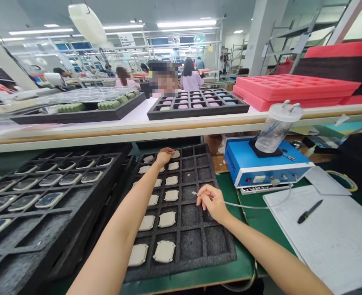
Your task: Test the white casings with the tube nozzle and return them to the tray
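- Seen from a head-worn camera, a person's two bare hands work over a black foam tray (191, 241) on a green counter (257, 217).
- Cream, squarish cases (164, 251) sit singly in compartments of the tray's left two columns.
- The left hand (165, 156) reaches to the tray's far row, its fingers at the edge of one case (176, 154); whether they grip it or merely touch it, I cannot tell.
- The right hand (212, 201) is over the tray's right half, fingers curled and pinched on a thin clear tube (245, 207) with a pale tip.
- The tube runs right to a blue machine (245, 157), which carries a clear cylinder (274, 129).
- Left of the tray, another black tray (30, 233) holds cases with dark, glossy faces.
- At right, a black pen (310, 212) lies on white paper (331, 246).
- Above, a white shelf (175, 130) bears red foam trays (294, 88) and black trays of coloured pieces.
- Other people sit in the background.
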Demonstrator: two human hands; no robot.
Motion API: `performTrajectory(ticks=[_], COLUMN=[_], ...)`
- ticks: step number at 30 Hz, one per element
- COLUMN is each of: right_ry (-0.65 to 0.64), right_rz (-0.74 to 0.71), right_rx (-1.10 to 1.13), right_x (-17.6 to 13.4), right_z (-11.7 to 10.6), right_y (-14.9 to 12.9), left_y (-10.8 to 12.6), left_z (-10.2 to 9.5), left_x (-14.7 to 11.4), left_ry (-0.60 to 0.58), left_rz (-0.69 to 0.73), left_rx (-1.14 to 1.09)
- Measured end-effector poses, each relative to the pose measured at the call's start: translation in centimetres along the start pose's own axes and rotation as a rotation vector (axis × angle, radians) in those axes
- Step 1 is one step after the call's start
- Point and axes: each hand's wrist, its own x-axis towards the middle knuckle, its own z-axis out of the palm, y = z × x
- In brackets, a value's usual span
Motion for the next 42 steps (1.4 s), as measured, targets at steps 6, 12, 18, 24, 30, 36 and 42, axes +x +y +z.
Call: performTrajectory(ticks=[6, 12, 18, 24, 30, 36, 42], right_ry=[0.000, 0.001, 0.014, -0.001, 0.004, 0.006, 0.000], right_rz=[0.020, 0.011, -0.021, -0.022, -0.032, -0.038, -0.037], right_rx=[-0.023, -0.058, -0.100, -0.123, -0.157, -0.153, -0.121], right_x=[-0.1, -0.1, -0.3, -0.5, -0.5, -0.4, -0.2], right_z=[-0.1, -0.1, -0.3, -0.5, -0.4, -0.2, -0.1], right_y=[0.1, 0.0, -0.5, -0.6, -0.7, -0.8, -0.5], left_y=[2.0, 5.9, 3.5, -3.3, -8.8, -8.5, -5.2], left_z=[-1.0, -2.4, -9.6, -24.5, -25.5, -23.5, -23.5], left_x=[-1.0, -7.4, -18.5, -18.9, -15.0, -11.6, -13.3], left_ry=[-0.016, -0.113, -0.289, -0.059, 0.079, -0.039, 0.099], left_rz=[0.088, 0.186, 0.176, 0.030, 0.097, 0.124, 0.102], left_rx=[0.300, 0.456, 0.469, 0.539, 0.465, 0.439, 0.426])
